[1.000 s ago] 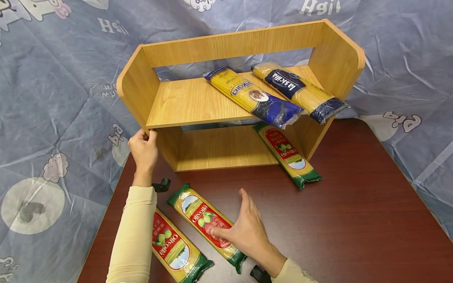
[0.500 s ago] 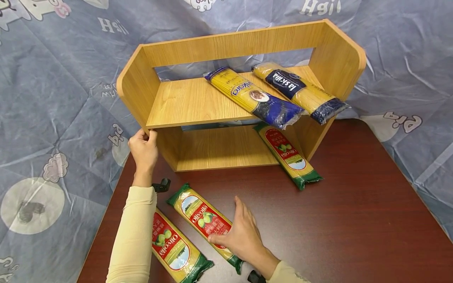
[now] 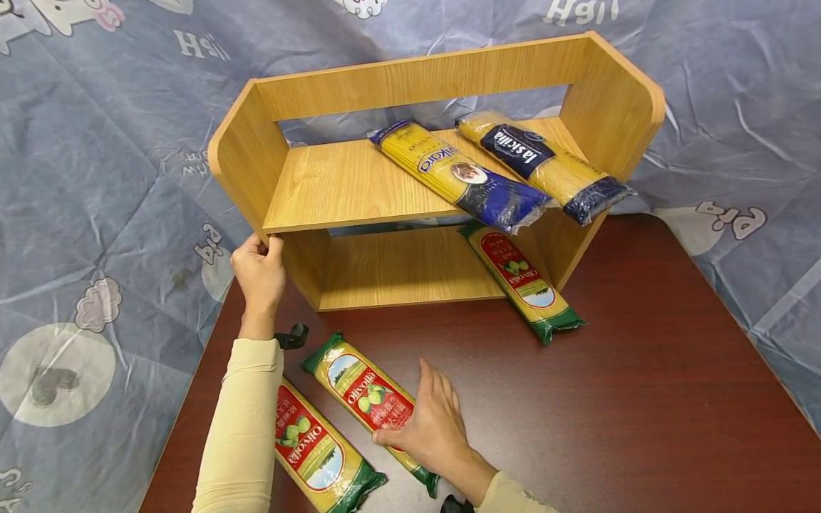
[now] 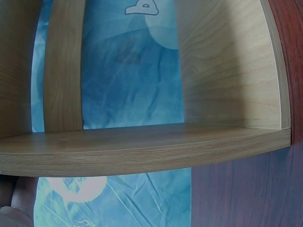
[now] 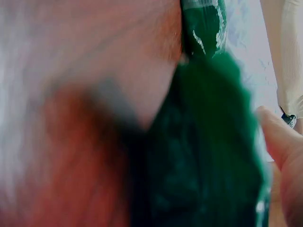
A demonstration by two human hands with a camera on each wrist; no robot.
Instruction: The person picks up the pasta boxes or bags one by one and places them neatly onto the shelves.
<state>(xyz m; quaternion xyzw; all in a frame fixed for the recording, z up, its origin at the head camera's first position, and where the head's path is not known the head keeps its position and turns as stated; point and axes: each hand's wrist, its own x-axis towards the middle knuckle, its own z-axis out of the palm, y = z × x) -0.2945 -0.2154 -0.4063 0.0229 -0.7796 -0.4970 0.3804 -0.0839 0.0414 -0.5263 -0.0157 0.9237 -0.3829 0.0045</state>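
My left hand [image 3: 259, 274] grips the left side panel of a two-tier wooden shelf [image 3: 359, 182] at the level of its middle board. In the left wrist view, only a bit of that hand [image 4: 19, 203] shows below the board's edge. My right hand [image 3: 436, 427] is over the lower half of a spaghetti packet [image 3: 365, 388], thumb spread from straight fingers; whether it touches cannot be told. The packet's green end [image 5: 208, 142] looms blurred in the right wrist view, with the thumb [image 5: 284, 151] at its right. A second Olivoilà spaghetti packet [image 3: 314, 449] lies alongside, partly behind my left sleeve.
Two spaghetti packets, one Ankara [image 3: 458, 174] and one la Sicilia [image 3: 539, 160], lie slanted on the upper board, ends overhanging. Another Olivoilà packet [image 3: 519, 278] sticks out of the lower tier onto the dark red table [image 3: 641, 399]. A patterned blue cloth [image 3: 115, 214] hangs behind.
My right hand has moved slightly left and down over the spaghetti packet. The left hand keeps its hold on the shelf, and the packets have stayed in place.
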